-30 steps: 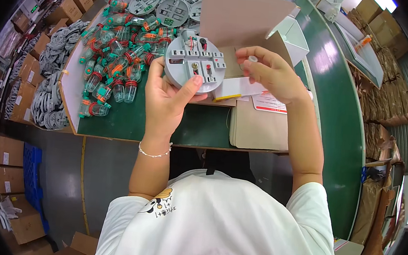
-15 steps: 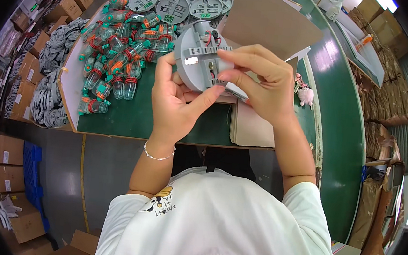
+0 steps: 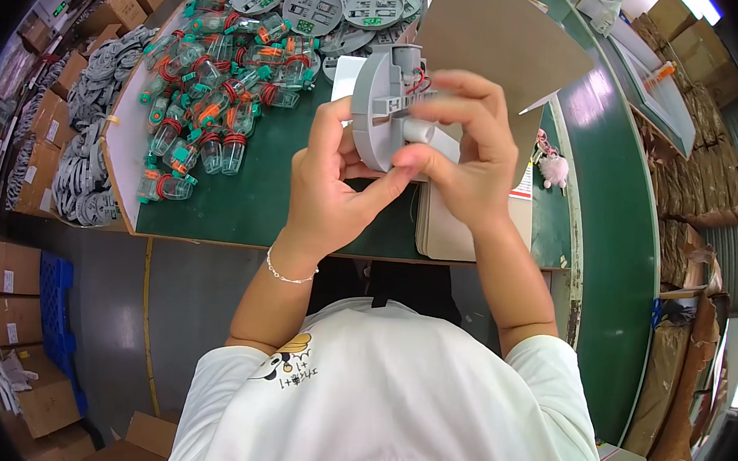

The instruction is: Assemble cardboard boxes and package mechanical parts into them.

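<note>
Holding a round grey plastic disc [image 3: 373, 112] tilted above the green tabletop [image 3: 258, 194], the left hand [image 3: 330, 179] in the head view is pinching its rim. The right hand [image 3: 478, 163] is curving narrowly around a small white cylinder [image 3: 418, 130] at the disc's face; whether it is gripping, I cannot tell.

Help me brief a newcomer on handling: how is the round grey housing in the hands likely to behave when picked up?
The grey housing is probably stiff: its rim shows no bend where the left hand grips it. Stood on edge, it may well roll, since that rim curves. Its thin red wires look exposed, so they could snag.
</note>
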`<state>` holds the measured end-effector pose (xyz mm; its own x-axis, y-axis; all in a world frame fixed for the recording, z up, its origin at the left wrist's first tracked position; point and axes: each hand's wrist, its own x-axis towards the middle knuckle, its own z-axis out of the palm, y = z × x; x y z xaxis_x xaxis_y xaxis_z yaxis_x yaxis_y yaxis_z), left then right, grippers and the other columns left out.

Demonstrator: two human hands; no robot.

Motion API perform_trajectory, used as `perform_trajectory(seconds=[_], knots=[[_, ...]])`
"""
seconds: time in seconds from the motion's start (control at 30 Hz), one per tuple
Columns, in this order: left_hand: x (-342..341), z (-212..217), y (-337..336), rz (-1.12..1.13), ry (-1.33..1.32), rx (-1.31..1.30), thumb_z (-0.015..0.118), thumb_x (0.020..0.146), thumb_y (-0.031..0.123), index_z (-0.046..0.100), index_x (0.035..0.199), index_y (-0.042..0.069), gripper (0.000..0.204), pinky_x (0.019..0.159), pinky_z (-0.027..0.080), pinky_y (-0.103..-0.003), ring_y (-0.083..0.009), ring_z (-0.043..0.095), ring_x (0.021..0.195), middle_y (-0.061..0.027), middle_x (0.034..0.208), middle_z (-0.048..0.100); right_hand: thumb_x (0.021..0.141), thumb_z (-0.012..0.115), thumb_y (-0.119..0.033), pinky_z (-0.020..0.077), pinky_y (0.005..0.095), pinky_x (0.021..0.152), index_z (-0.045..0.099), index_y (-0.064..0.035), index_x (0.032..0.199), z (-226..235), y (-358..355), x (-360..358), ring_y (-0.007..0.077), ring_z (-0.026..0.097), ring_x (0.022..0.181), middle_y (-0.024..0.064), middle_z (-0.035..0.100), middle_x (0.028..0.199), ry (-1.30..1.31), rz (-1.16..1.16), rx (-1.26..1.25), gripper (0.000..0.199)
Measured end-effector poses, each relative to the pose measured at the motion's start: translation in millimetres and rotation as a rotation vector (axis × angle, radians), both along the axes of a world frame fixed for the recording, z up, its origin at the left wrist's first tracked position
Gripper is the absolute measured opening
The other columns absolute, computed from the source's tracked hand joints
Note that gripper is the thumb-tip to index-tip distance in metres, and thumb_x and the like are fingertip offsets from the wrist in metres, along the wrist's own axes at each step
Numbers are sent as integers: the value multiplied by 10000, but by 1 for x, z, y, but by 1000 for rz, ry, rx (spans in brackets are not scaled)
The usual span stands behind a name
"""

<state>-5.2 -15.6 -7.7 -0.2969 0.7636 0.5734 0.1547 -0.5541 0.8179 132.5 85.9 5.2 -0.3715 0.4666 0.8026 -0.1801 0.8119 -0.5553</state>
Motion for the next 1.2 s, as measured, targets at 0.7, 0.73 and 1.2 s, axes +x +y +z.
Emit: perform_trajectory(seconds=[0.7, 0.73, 1.2], knots=[[-25, -45, 34, 239, 783, 43, 817, 728, 75, 466, 1427, 187, 790, 927, 499, -418, -392, 544, 1178, -270, 1563, 241, 793, 780, -345, 482, 378, 961, 526, -35, 1339, -13, 53, 15, 240, 600, 1081, 149, 588, 1211, -244, -125, -797, 677], [-21, -48, 35, 230, 759, 16, 816, 736, 78, 439, 1452, 199, 819, 947, 487, -440, -394, 542, 1186, -275, 1560, 240, 793, 780, -345, 482, 378, 961, 526, -35, 1339, -15, 52, 13, 240, 600, 1081, 149, 588, 1211, -245, -126, -797, 677], [17, -59, 39, 452, 701, -174, 825, 749, 150, 289, 1553, 229, 970, 981, 463, -476, -433, 568, 1135, -321, 1377, 461, 670, 879, -464, 496, 404, 951, 554, -68, 1313, -23, 53, -6, 353, 597, 1100, 225, 525, 1261, -824, -406, -186, 822]])
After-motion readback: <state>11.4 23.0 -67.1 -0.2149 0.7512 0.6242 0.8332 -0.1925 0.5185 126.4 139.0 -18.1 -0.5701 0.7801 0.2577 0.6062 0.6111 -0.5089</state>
